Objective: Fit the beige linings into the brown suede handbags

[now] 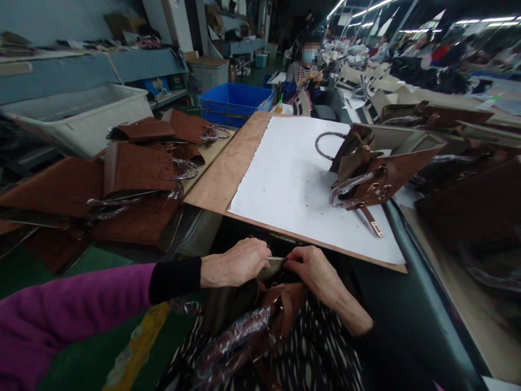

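On my lap lies a brown handbag (293, 304) with plastic-wrapped handles (234, 339). My left hand (238, 262) is closed on the bag's edge, its fingers curled over a pale lining (273, 266). Across from it, my right hand (311, 266) pinches the other end of that edge between thumb and fingers. The fingertips of both hands are partly hidden. Another brown handbag (376, 179) stands tilted on the white-covered board in front of me, its strap hanging down onto the paper.
Brown handbags (134, 168) are piled at the left, and more handbags (476, 190) lie at the right. A white sheet (280, 174) covers the wooden board (217, 184). Behind are a blue bin (236, 100) and a white tub (93, 117). A seated person (301, 76) works farther back.
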### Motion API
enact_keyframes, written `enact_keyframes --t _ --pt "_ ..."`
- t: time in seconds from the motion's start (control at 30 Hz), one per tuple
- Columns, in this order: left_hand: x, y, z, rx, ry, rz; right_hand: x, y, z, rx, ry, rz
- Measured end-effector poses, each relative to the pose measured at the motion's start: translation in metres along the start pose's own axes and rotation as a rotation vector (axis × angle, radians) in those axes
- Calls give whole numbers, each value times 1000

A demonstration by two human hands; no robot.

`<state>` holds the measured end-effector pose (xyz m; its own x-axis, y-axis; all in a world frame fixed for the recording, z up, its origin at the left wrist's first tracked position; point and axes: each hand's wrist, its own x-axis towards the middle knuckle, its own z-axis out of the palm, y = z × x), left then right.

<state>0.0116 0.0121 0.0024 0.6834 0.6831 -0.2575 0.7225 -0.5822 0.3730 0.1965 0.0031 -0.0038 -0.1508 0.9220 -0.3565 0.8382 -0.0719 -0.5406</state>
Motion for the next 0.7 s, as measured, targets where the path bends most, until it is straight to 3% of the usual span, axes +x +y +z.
enact_keyframes --t 0.3,0.47,0.6,0.7 --pt "0 5 -4 0 -2 13 1 -3 2 -37 21 55" --pt "10 13 -6 78 -70 -41 1 -6 4 -17 44 68" --pt "17 5 -11 -55 -85 -107 -3 7 5 134 63 9" --pt "13 -4 -19 -183 -84 -68 -6 23 3 296 14 8"
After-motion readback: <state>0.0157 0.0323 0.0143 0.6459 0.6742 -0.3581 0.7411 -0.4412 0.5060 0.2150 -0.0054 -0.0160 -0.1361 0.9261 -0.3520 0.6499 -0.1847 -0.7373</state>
